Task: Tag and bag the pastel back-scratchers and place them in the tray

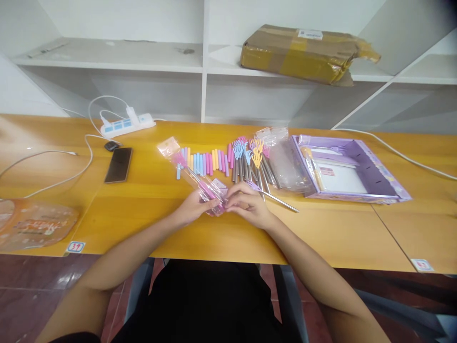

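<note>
A pink back scratcher (193,174) in a clear plastic sleeve lies aslant across my left hand (198,205), whose thumb presses on its handle end. My right hand (248,202) has its fingers pinched together at the sleeve's lower end; the exact grip is partly hidden. Just beyond my right hand lies a purple-headed back scratcher (282,202) with a bare metal rod. Further back is a pile of hand-shaped back scratcher heads on metal rods (250,159). To its left, a row of pastel handle tubes (209,162) lies on the table.
Clear plastic bags (285,166) lie beside a purple open box (387,190) at the right. A phone (119,165), a power strip (128,125) with cables, and an orange-printed plastic bag (43,224) are at the left. A taped carton (296,55) sits on the shelf.
</note>
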A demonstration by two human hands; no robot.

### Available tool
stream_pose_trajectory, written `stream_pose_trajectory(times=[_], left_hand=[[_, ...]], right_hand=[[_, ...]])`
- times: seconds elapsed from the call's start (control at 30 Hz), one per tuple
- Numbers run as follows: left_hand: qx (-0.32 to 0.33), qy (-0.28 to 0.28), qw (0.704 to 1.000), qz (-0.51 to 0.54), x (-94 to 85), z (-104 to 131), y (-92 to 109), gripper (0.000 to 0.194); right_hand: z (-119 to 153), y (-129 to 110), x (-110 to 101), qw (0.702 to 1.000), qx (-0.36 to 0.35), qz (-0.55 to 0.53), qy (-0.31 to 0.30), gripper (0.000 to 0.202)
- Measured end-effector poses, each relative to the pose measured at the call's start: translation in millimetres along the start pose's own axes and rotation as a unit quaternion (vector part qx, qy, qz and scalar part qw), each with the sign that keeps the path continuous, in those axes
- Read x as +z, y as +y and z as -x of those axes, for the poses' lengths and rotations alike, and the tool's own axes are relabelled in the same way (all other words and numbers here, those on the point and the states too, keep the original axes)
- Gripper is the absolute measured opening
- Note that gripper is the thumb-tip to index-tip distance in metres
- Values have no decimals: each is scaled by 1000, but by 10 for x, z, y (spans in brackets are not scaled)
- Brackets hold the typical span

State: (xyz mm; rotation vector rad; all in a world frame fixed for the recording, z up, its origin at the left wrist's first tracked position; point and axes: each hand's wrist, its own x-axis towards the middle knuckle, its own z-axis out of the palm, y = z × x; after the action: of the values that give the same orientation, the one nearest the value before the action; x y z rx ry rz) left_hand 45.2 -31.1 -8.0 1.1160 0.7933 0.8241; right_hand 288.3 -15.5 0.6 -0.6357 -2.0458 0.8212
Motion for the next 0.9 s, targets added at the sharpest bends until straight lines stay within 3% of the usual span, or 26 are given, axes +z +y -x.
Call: stream_pose_trajectory(times=[0.2, 0.4, 0.63, 0.8, 0.9], left_hand=[[-3, -21, 999, 24, 73, 15, -37, 49], [30, -13, 997, -70, 70, 23, -32, 37], [22, -32, 997, -66, 53, 7, -63, 34], [19, -49, 997, -60, 57, 16, -87, 36], [7, -37, 997, -64, 61, 18, -104, 39]], right_hand=[[-20, 28, 67, 1000, 26, 3, 0, 23], [-1, 35, 115, 996, 76, -13, 40, 27], [43, 90, 147, 984, 149, -74, 65, 43], [56, 113, 118, 977, 195, -79, -24, 48], [59, 111, 130, 980, 186, -67, -39, 52]])
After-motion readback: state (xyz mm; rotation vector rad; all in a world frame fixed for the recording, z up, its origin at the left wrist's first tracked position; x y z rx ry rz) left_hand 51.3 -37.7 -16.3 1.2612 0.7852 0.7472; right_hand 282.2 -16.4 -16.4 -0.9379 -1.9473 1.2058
